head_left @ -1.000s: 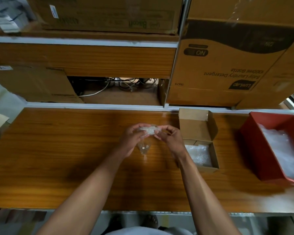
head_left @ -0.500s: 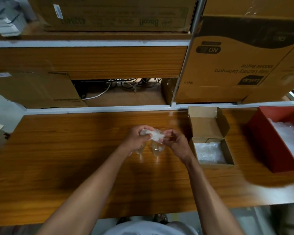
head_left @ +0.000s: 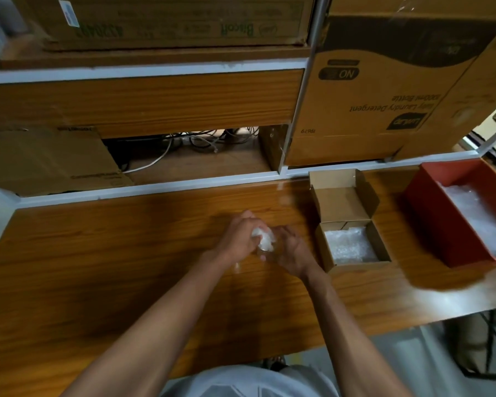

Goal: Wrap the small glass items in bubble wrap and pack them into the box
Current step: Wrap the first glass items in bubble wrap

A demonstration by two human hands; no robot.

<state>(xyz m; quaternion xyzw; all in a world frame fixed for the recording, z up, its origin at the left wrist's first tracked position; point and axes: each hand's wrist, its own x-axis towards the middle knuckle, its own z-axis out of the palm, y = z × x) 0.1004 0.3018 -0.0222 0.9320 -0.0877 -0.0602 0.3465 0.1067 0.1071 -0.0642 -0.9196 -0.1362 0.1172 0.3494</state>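
From where I watch, both hands meet at the centre of the frame: my left hand [head_left: 236, 239] and right hand [head_left: 294, 250] are curled round a wad of bubble wrap [head_left: 262, 238] with a small glass item [head_left: 265, 253] barely showing beneath it, so I judge the wrapping is under way but unfinished. The open box [head_left: 352, 245] just right of them already holds wrap. The red bin [head_left: 441, 224] at far right holds more.

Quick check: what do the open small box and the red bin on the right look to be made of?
Small box: brown corrugated cardboard, matte, going by the folded flaps and raw edges. Red bin: probably rigid plastic; the walls are smooth and evenly coloured, though painted metal can't be ruled out.
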